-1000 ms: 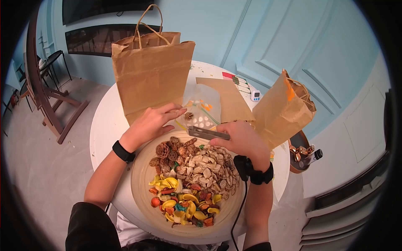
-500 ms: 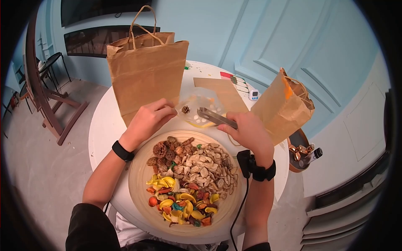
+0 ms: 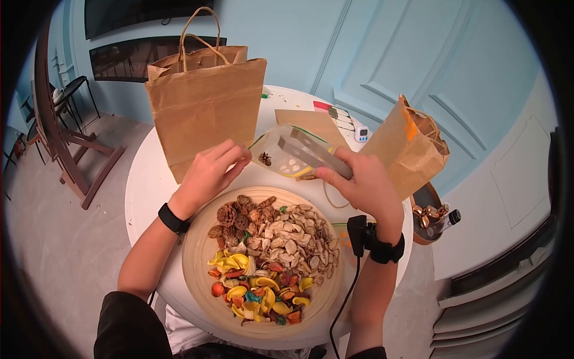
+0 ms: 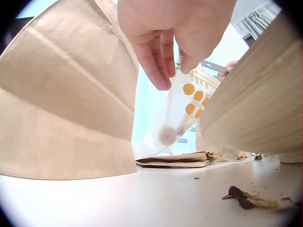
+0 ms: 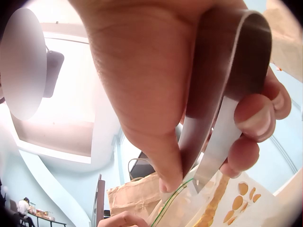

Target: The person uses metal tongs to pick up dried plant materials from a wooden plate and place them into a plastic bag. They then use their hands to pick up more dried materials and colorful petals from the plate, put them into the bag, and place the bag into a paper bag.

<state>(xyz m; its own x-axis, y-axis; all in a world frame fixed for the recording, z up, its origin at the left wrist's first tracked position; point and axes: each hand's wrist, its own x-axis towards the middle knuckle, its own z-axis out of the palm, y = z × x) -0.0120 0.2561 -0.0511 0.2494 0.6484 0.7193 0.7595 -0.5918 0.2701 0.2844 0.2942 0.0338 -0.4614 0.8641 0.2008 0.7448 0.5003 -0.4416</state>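
Observation:
My left hand pinches the left edge of a clear zip bag printed with pale spots. A small pinecone lies inside that bag, showing as a blurred brown shape through the plastic in the left wrist view. In my right hand are metal tongs, their tips over the bag's open mouth with nothing seen between them. Nearer the body, a round wooden plate bears pinecones, pale dried pieces and a yellow-orange dried mix.
A tall paper bag stands behind the left hand, a shorter one to the right. Cardboard and a small white timer lie at the back. A dried scrap lies on the white table.
The tongs have drawn back from the pinecone toward the right, and the pinecone now lies in the bag. The left hand has closed on the bag's edge, and the bag's mouth is raised and tilted.

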